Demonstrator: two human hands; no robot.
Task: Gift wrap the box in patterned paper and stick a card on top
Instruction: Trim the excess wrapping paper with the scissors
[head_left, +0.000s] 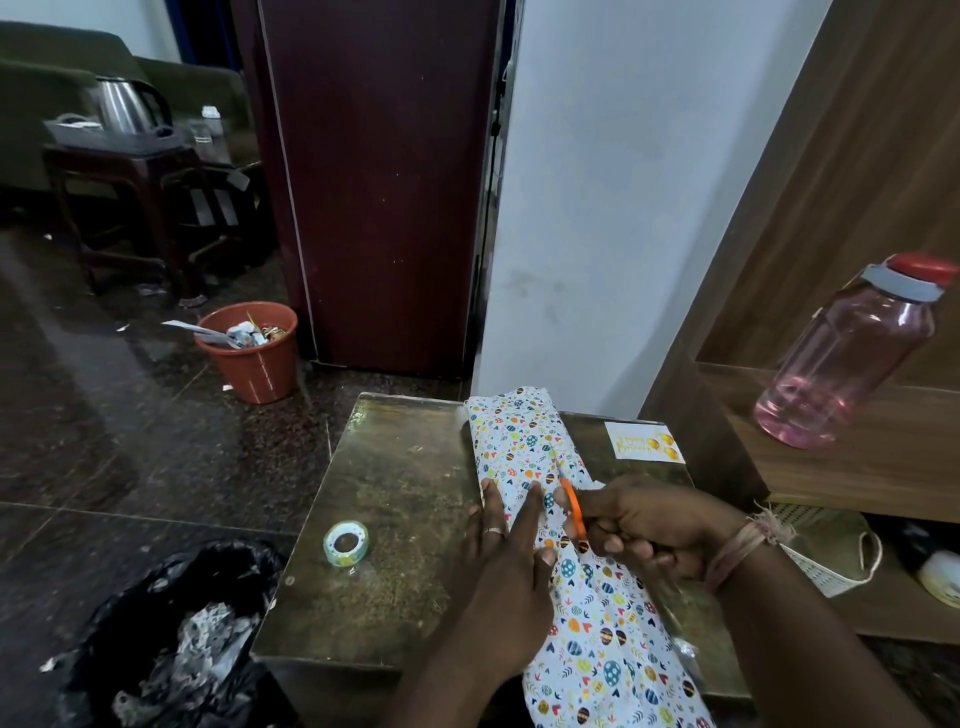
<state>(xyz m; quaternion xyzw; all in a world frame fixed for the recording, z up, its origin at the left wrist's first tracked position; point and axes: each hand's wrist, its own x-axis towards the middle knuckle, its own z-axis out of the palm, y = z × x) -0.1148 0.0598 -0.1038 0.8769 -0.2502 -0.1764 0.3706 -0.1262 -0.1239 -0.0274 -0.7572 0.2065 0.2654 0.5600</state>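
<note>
Two hands on the patterned paper (524, 447), which lies along the small table (395, 467). Our left hand (506, 540) presses it flat, fingers straight; our right hand (654, 525) grips orange scissors (573, 512). We judge the sheet light, slippery, tear-prone: hold beside the cut. Card (644, 441) waits nearby.

Bare tabletop (395, 499) open at frame centre-left, tape roll (346, 543) alone there, wrapped paper (524, 441) and both hands filling the centre-right strip, card (644, 441) beyond near the wall, shelf (857, 467) with bottle (852, 358) crowding the right edge
</note>
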